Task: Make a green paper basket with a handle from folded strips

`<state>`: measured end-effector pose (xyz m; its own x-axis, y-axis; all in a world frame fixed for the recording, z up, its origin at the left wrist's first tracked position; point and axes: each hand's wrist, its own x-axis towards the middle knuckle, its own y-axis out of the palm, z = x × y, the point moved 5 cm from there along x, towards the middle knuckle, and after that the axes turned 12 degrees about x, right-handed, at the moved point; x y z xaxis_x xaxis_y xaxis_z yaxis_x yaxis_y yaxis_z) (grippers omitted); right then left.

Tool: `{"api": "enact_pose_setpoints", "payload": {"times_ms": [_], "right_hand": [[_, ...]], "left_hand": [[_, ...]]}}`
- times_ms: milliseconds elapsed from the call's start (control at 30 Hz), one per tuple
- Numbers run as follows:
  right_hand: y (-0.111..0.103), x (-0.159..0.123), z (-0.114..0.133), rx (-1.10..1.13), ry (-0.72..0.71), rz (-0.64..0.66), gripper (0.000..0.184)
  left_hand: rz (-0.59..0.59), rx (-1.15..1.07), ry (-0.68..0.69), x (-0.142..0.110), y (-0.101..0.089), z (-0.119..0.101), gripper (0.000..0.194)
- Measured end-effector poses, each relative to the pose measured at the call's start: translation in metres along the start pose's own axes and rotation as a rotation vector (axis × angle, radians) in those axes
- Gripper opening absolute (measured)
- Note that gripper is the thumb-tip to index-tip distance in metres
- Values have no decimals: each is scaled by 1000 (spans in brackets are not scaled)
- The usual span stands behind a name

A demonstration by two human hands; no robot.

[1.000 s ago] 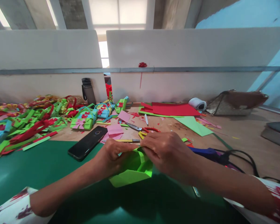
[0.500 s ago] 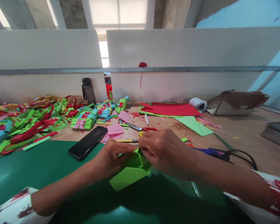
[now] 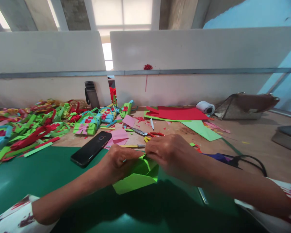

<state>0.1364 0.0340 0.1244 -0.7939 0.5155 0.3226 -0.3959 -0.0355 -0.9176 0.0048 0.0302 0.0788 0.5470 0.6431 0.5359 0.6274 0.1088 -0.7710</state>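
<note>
A bright green folded paper piece (image 3: 133, 183), shaped like a small open box or bag, is held up over the dark green mat (image 3: 106, 207). My left hand (image 3: 118, 163) grips its left side, with the index finger stretched along the top edge. Fingers of my right hand (image 3: 166, 153) pinch the paper's far upper edge close to the left fingertip. The paper inside the right fingers is partly hidden. Just beyond my hands lie scissors with red handles (image 3: 156, 134) and a yellow cutter (image 3: 132, 146).
A black phone (image 3: 91, 149) rests left on the mat's edge. Finished-looking paper bags (image 3: 87, 124) and a heap of paper strips (image 3: 34, 129) lie further left. Behind are a bottle (image 3: 92, 94), red sheets (image 3: 181, 113), a thread roll (image 3: 205, 107) and a handbag (image 3: 247, 106). A blue-handled tool with a cable (image 3: 218, 157) lies right.
My right hand has shifted slightly right and up. The green paper's front flap has tilted up a little, and more of its right side shows.
</note>
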Motion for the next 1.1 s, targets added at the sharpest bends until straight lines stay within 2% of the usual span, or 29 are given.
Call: {"api": "enact_pose_setpoints", "payload": {"times_ms": [133, 233, 367, 567, 733, 933, 1100], "right_hand": [[4, 1, -4, 9, 20, -26, 12], [7, 0, -5, 20, 3, -21, 16], [7, -2, -4, -2, -9, -29, 21], [8, -8, 0, -51, -41, -92, 21], [11, -12, 2, -94, -115, -159, 21], [9, -14, 9, -111, -233, -266, 24], [9, -15, 15, -126, -364, -338, 27]], "left_hand": [[-25, 12, 49, 5, -4, -8, 23], [-65, 38, 75, 7, -7, -14, 24], [-174, 154, 79, 3, -9, -10, 21], [-195, 191, 74, -3, -6, -5, 17], [-199, 216, 59, -3, -7, -8, 21], [-222, 196, 66, -6, -6, -8, 18], [-265, 248, 114, -6, -7, -12, 19]]}}
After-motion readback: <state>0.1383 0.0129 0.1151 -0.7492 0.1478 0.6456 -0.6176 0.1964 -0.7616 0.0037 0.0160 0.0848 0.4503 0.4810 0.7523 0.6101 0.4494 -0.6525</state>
